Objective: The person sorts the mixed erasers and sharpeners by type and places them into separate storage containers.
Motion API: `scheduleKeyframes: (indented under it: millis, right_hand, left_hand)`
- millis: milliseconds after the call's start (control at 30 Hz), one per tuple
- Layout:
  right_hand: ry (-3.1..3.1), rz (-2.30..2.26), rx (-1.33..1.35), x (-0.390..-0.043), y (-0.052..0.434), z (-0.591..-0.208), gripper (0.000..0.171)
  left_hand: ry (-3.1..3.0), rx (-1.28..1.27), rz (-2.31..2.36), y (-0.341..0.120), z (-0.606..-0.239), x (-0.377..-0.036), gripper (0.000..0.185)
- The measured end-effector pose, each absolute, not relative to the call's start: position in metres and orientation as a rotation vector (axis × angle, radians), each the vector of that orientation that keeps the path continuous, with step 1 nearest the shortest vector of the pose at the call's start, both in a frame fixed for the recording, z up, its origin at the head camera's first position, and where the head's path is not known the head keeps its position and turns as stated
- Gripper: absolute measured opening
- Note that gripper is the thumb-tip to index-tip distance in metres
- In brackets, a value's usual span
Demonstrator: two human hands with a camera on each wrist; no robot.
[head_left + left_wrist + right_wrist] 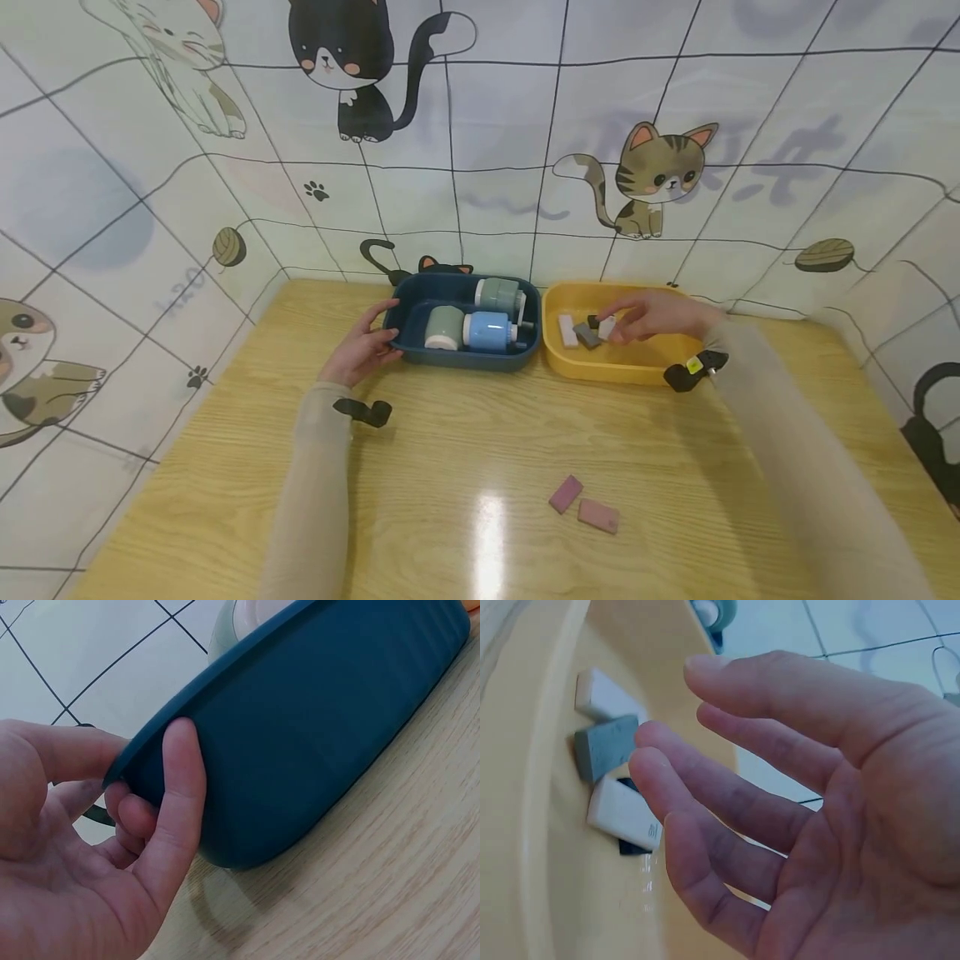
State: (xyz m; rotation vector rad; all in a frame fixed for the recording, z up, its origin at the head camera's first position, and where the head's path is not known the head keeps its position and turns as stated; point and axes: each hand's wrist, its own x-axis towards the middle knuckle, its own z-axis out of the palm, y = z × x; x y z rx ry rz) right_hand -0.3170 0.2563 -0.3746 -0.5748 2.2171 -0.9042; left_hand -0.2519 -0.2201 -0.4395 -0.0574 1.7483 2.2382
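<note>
Head view: a wooden desk [465, 467] before a cat-print wall.
Left hand [358, 348]: holds the dark blue tub [408, 329] at its left end, thumb on the rim, fingers [180, 795] curled against the outer wall.
Right hand [652, 318]: over the yellow tub [622, 362], fingers [727, 787] spread loosely, holding nothing.
Yellow tub contents: white eraser [567, 330], grey eraser [587, 336], a second white eraser [624, 814] over a black one.
Blue tub contents: three small cylindrical gadgets; labels unreadable.
Desk front: two pink erasers [583, 504].
Writing: faint wall lettering, illegible.
</note>
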Motion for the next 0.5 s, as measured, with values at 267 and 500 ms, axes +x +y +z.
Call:
scheduleKeyframes:
  millis: [267, 500]
  right_hand:
    - [2.258, -0.987, -0.664, -0.303, 0.254, -0.373, 0.044]
    - [2.286, -1.024, -0.712, -0.288, 0.251, -0.369, 0.035]
  left_hand:
    - [1.751, -0.065, 2.232, -0.221, -0.44, -0.252, 0.061]
    - [1.754, -0.073, 2.231, -0.22, -0.439, -0.252, 0.061]
